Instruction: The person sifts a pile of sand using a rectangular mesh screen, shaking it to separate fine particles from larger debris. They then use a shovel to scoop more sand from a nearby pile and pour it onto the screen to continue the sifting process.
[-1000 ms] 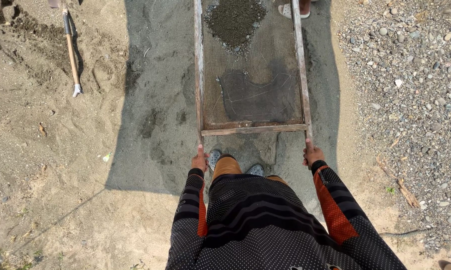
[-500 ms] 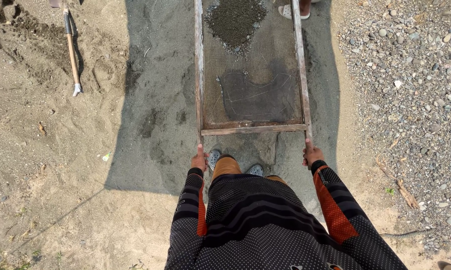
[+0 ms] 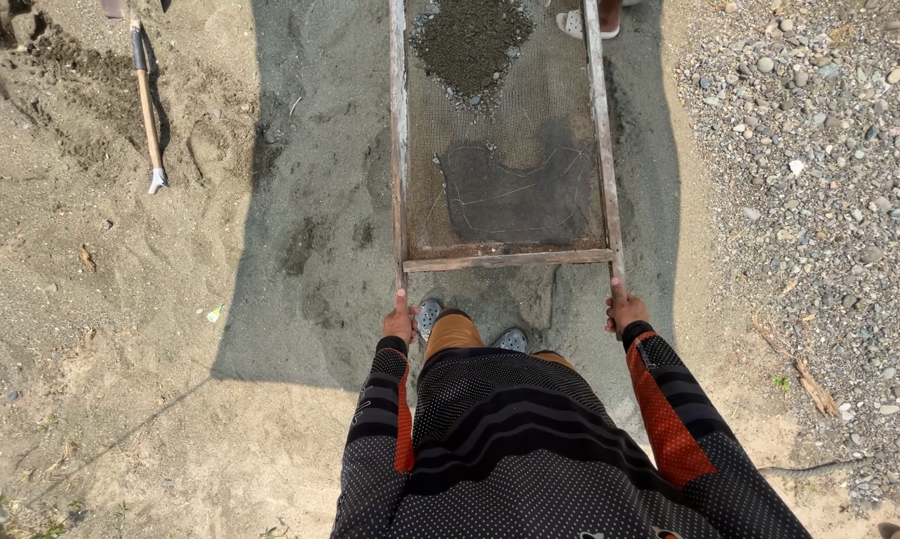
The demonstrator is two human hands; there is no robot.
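The sieve frame (image 3: 505, 150), a long wooden rectangle with mesh stretched across it, is running up the middle of the head view from just above the person's hands to the top edge. The left hand (image 3: 401, 321) is closing around the end of the left rail and the right hand (image 3: 624, 307) around the end of the right rail, one on each side so the frame is staying level and off the ground. A heap of dark gravelly sand (image 3: 470, 40) is sitting on the mesh near the top of the frame, with a darker patched area of mesh (image 3: 520, 195) below it. Fine grey sand (image 3: 320, 220) is lying spread beneath and to the left, as if dropped through the mesh. At the top, a second person's sandalled foot (image 3: 585, 22) is showing by the far end, seemingly carrying that side. A shovel handle (image 3: 147, 110) is lying at upper left, and pebbles (image 3: 819, 150) are covering the right.
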